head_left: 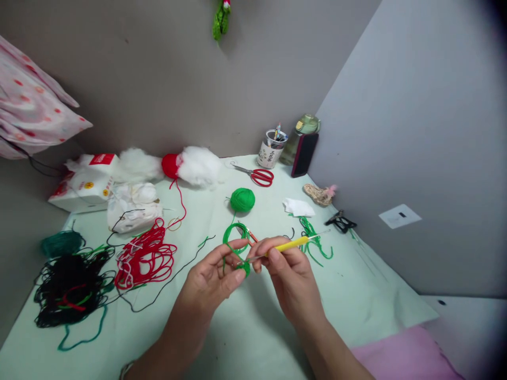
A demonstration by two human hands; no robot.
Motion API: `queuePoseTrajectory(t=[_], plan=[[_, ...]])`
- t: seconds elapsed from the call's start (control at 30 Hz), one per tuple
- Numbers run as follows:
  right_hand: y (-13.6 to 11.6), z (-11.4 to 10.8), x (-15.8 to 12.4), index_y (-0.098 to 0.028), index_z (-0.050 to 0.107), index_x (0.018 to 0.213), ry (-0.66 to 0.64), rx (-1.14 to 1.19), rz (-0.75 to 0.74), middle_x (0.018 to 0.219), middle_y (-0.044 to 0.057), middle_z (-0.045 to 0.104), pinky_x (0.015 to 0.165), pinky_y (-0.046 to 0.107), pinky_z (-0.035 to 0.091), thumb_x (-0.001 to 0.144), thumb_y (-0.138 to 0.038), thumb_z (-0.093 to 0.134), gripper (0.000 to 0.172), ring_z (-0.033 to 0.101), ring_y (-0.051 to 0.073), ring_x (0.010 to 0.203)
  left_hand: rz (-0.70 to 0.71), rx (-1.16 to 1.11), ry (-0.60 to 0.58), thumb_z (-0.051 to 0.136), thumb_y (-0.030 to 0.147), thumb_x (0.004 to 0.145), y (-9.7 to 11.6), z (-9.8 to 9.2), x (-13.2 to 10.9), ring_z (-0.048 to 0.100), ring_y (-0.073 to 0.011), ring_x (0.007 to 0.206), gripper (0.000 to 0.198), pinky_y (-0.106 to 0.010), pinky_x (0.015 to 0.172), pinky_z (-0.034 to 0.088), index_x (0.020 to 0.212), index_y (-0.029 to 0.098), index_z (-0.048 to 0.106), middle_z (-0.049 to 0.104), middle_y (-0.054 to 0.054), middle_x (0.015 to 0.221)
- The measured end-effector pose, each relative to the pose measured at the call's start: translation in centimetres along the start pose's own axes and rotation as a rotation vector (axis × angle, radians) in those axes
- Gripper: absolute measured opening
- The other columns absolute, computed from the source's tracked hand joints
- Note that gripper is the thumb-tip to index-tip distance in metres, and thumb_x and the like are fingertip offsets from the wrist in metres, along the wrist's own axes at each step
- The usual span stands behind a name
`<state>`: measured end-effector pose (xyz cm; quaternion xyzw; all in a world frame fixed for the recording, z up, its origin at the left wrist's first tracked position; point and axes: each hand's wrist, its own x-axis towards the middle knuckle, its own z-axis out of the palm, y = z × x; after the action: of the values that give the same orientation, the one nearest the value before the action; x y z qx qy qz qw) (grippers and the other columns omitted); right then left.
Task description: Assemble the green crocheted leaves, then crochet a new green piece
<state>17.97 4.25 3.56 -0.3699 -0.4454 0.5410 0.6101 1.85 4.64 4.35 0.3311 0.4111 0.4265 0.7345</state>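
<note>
My left hand (216, 270) pinches a small green crochet piece (244, 268) between thumb and fingers, with green yarn running over the index finger. In my right hand (291, 269) is a crochet hook with a yellow handle (292, 245), gripped like a pencil; its tip meets the green piece. Just beyond the fingers, a loose coil of green yarn (229, 230) lies on the table, leading toward a green yarn ball (243, 200). Partly hidden behind my hands is a tool with orange handles (252, 236).
Red-handled scissors (261, 177), a pen cup (272, 149), a green bottle (308, 125) and a phone (305, 154) stand or lie at the back. Red yarn (146, 256), black yarn (73, 287), white stuffing (200, 166) and a box (89, 182) fill the left. Green scraps (312, 235) lie right.
</note>
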Motion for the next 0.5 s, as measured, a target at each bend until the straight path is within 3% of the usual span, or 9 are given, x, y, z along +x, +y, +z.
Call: queuePoseTrajectory(t=[0.13,0.3,0.5], plan=[[-0.2,-0.2,0.2,-0.021,0.072,0.09,-0.02,0.015,0.011,0.084,0.003,0.069,0.072,0.029,0.053,0.099,-0.035,0.061,0.02,0.064,0.015,0.074,0.025,0.023,0.031,0.082,0.028,0.078,0.4,-0.1,0.0,0.056,-0.0157,0.084,0.035,-0.025,0.077,0.046,0.113,0.027,0.079,0.062,-0.001,0.088],[-0.5,-0.4,-0.2,-0.021,0.071,0.094,-0.046,-0.129,-0.047,0.091,0.005,0.072,0.075,0.032,0.054,0.101,-0.034,0.057,0.021,0.066,0.017,0.078,0.055,0.086,0.08,0.081,0.023,0.076,0.4,0.0,0.1,0.057,-0.0155,0.081,0.036,-0.025,0.078,0.047,0.112,0.027,0.079,0.062,0.0,0.083],[-1.1,0.0,-1.0,-0.022,0.071,0.1,-0.065,-0.416,-0.27,0.092,0.006,0.072,0.082,0.037,0.054,0.103,-0.02,0.05,0.021,0.067,0.02,0.089,0.117,0.194,0.141,0.08,0.023,0.075,0.3,-0.2,0.1,0.058,-0.0161,0.078,0.036,-0.027,0.079,0.049,0.111,0.026,0.079,0.063,0.0,0.081]])
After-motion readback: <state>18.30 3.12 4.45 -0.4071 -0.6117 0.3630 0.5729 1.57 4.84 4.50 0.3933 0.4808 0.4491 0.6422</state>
